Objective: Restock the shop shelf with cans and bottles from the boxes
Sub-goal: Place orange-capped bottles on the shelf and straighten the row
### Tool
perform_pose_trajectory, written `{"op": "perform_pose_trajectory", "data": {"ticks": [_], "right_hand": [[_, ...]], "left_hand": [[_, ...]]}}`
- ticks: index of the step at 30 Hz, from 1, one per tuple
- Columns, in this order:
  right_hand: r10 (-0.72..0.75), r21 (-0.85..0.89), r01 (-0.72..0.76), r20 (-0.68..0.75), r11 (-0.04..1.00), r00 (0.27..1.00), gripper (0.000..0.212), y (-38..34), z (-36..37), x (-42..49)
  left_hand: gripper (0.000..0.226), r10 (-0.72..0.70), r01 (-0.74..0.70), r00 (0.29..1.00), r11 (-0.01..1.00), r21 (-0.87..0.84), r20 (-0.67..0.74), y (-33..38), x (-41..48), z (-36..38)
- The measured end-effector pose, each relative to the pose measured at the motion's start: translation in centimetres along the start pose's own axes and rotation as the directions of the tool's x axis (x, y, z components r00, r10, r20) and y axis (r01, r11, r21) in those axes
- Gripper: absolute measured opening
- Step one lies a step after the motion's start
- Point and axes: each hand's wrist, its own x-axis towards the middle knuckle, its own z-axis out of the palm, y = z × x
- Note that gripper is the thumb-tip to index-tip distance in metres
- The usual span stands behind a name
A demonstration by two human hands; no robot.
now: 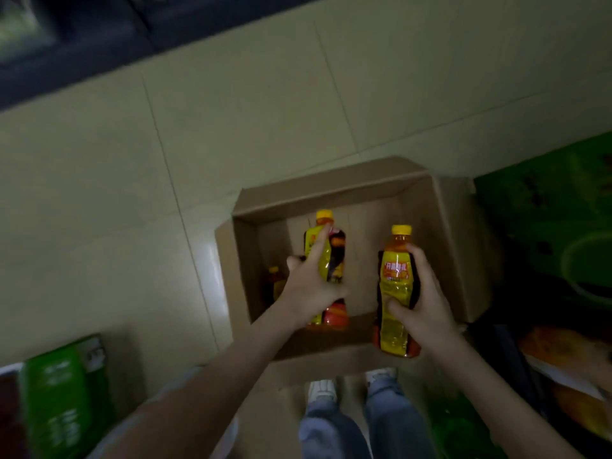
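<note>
An open brown cardboard box point(447, 233) sits on the tiled floor in front of my feet. My left hand point(309, 289) grips a tea bottle point(331, 256) with a yellow cap and yellow label, held above the box. My right hand point(427, 306) grips a second bottle point(395, 293) of the same kind over the box's near right corner. One more bottle point(275, 283) stands inside the box at its left wall, partly hidden by my left hand.
A green carton point(66, 399) stands at the lower left. A large green box point(549, 220) lies to the right of the cardboard box, with orange packaging point(569, 356) below it. A dark shelf base point(82, 51) runs along the top left. Bare floor tiles point(132, 210) lie to the left.
</note>
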Motion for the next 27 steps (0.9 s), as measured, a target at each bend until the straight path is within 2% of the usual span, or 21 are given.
{"op": "perform_pose_trajectory", "data": {"ticks": [5, 10, 15, 18, 22, 27], "right_hand": [[-0.137, 0.144, 0.149, -0.090, 0.978, 0.986, 0.093, -11.3, -6.9, -10.9], [-0.301, 0.231, 0.367, -0.277, 0.901, 0.912, 0.090, -20.9, -14.9, -23.6], [-0.399, 0.227, 0.534, -0.448, 0.815, 0.800, 0.090, -25.1, -20.8, -36.7], [-0.431, 0.212, 0.613, -0.541, 0.761, 0.722, 0.086, -26.4, -23.9, -45.9], [-0.465, 0.163, 0.708, -0.650, 0.687, 0.601, 0.084, -25.5, -27.1, -57.8], [-0.411, 0.071, 0.752, -0.802, 0.655, 0.434, 0.083, -21.9, -28.5, -72.1]], "left_hand": [[0.109, 0.186, -0.182, 0.977, 0.982, -0.053, 0.104, 12.0, -13.2, -4.8], [0.100, 0.433, -0.408, 0.873, 0.900, -0.151, 0.224, 21.6, -27.1, -5.9], [0.094, 0.501, -0.402, 0.767, 0.863, -0.307, 0.402, 26.1, -39.6, -3.3], [0.095, 0.568, -0.445, 0.648, 0.823, -0.352, 0.508, 28.4, -47.1, -0.5], [0.097, 0.643, -0.576, 0.477, 0.743, -0.340, 0.599, 30.6, -57.2, 4.4], [0.095, 0.631, -0.568, 0.299, 0.721, -0.398, 0.716, 29.4, -68.8, 12.7]]}}
